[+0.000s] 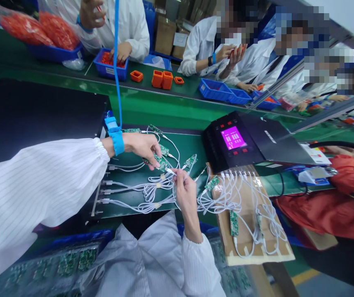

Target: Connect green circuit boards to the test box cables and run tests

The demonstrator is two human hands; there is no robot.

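My left hand [146, 147], with a blue wrist strap [114, 136] above it, pinches a green circuit board [161, 163] over the green work surface. My right hand [185, 187] closes on the white plug of a USB cable [171, 171] at the board's near end. Plug and board meet there; how far the plug is in, I cannot tell. Around my hands lie more boards on white cables, among them one board [191, 161] to the right and another board [156, 129] farther back. Bundled white cables [152, 192] run below my hands.
A black tester [251, 140] with a lit magenta screen stands at the right. Its cables spread over a cardboard sheet [257, 243]. A large black box [41, 111] is at the left. Across the line, people in white coats handle orange parts beside blue bins [215, 90].
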